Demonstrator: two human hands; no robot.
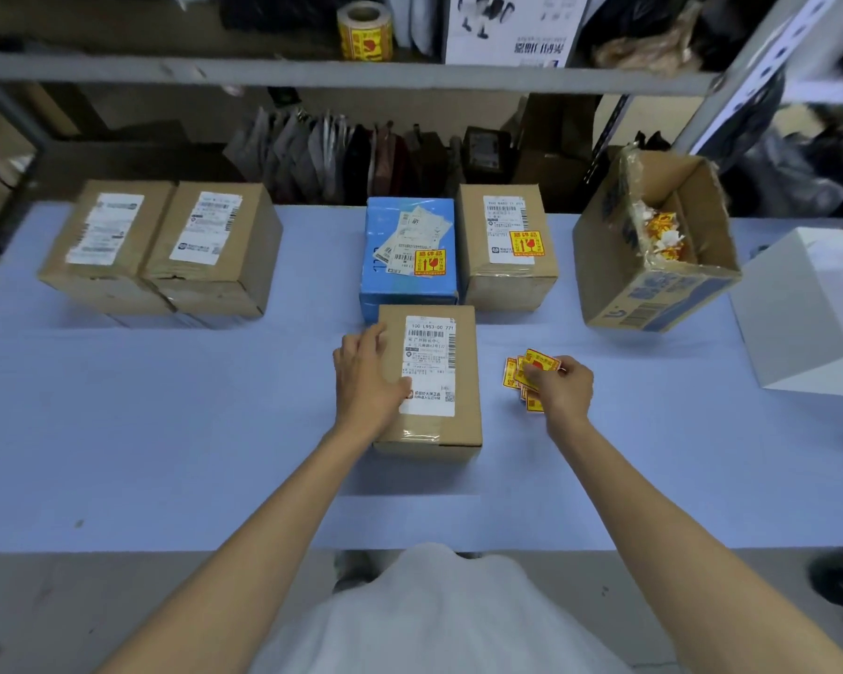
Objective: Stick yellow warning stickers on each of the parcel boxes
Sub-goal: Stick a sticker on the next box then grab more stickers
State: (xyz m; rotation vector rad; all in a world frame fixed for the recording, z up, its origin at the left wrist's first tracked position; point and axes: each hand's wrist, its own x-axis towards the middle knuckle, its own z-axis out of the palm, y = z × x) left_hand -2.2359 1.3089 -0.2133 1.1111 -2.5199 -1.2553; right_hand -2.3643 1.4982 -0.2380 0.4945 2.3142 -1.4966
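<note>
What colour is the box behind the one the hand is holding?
Blue box, with white labels and a yellow sticker; seen in the head view.

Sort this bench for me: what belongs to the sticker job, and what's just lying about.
Job: near box under left hand; loose yellow stickers pinched by right hand; unstickered outer-left box and inner-left box; stickered blue box and brown box.
Lying about: sticker roll on shelf; open carton of scraps; white box.
</note>
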